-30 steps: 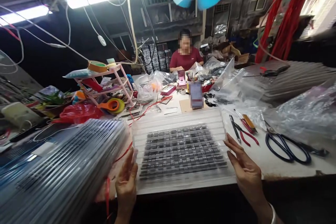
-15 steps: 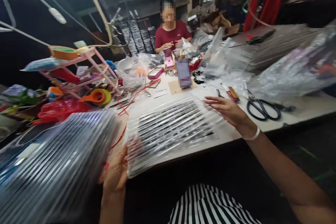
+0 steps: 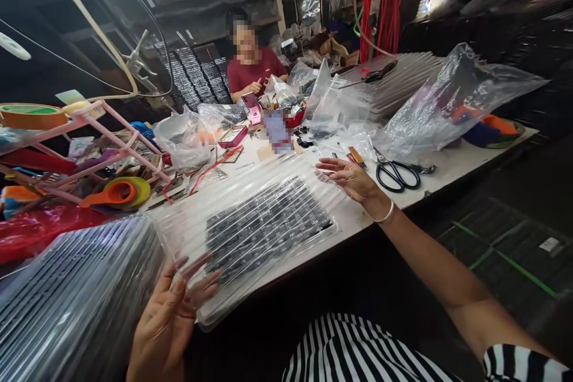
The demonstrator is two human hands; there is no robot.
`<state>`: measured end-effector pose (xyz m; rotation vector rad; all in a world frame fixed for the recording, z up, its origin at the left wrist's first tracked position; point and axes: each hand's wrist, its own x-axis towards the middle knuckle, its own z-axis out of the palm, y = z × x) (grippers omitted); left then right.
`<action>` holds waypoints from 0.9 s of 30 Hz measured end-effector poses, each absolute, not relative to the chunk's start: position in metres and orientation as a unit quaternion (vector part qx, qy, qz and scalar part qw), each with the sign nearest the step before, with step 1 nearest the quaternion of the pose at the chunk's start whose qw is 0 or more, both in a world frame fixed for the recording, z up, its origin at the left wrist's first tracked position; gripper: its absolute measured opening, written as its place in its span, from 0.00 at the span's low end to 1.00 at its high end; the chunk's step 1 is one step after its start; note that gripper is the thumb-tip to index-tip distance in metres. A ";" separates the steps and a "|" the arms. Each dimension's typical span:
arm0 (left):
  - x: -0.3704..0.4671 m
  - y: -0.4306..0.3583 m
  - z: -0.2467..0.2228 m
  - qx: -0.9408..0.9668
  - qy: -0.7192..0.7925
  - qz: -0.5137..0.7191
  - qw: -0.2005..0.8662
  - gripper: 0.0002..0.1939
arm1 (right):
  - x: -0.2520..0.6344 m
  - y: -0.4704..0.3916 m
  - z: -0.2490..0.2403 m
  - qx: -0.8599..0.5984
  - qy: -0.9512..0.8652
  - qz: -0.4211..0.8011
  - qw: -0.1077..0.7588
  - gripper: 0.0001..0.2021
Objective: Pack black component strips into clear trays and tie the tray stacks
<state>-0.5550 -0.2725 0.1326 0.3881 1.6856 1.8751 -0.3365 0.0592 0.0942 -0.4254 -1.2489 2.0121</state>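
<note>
A clear ribbed plastic tray (image 3: 250, 191) lies tilted across the front of the white table, its near left corner past the edge. Beneath it, seen through the plastic, is a dark sheet with rows of small pale marks (image 3: 268, 233). My left hand (image 3: 168, 304) grips the tray's left edge, thumb on the near side and fingers spread behind the plastic. At the far right corner is my right hand (image 3: 351, 182), its fingers stretched out and a little apart; how firmly it touches the plastic I cannot tell. A tall stack of ribbed trays (image 3: 80, 286) stands beside my left hand.
Black-handled scissors (image 3: 396, 176) lie right of my right hand. Clear plastic bags (image 3: 430, 107) cover the right side. A pink rack (image 3: 120, 137) and an orange tape holder (image 3: 120, 191) stand left. Across the table, a person in a dark red shirt (image 3: 255, 74) works with both hands.
The view has swung to the right, so the table's things appear farther left. My left hand's fingers are spread wider behind the tray. My right hand stays by the far right corner.
</note>
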 end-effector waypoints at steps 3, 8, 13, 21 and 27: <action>-0.554 -0.273 0.139 0.165 0.628 0.708 0.276 0.27 | -0.330 0.058 0.097 -0.192 -0.489 0.786 0.325 0.19; -0.566 -0.268 0.145 0.182 0.619 0.716 0.265 0.28 | -0.331 0.046 0.102 -0.241 -0.562 0.729 0.307 0.20; -0.589 -0.265 0.122 0.178 0.659 0.702 0.201 0.28 | -0.331 0.028 0.097 -0.307 -0.708 0.560 0.301 0.26; -0.622 -0.276 0.065 0.242 0.844 0.478 0.025 0.14 | -0.341 0.015 0.064 -0.335 -0.829 0.414 0.172 0.33; -0.632 -0.272 0.052 0.290 0.846 0.448 -0.013 0.21 | -0.358 0.025 0.061 -0.328 -0.849 0.385 0.152 0.32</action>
